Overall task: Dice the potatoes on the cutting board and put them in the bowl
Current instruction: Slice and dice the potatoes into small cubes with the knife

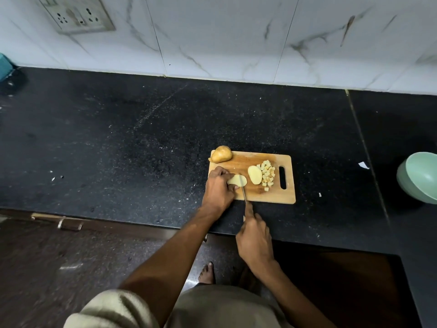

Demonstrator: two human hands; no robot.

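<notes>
One head-worn wide-angle view looks steeply down from above the person's chest onto a black counter [142,138], facing the tiled wall [224,36] at the far side. The cutting board [279,192] sits mid-frame, fairly near; the floor [59,256] fills the near left

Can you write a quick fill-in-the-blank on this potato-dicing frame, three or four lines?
1. The left hand holds a pale potato slice on the wooden ____ board.
2. The right hand grips a ____ whose blade crosses that slice.
3. The heap of diced potato cubes lies beside the board's ____ slot.
4. The mint-green bowl stands at the frame's ____ edge.

Missing: cutting; knife; handle; right
</notes>
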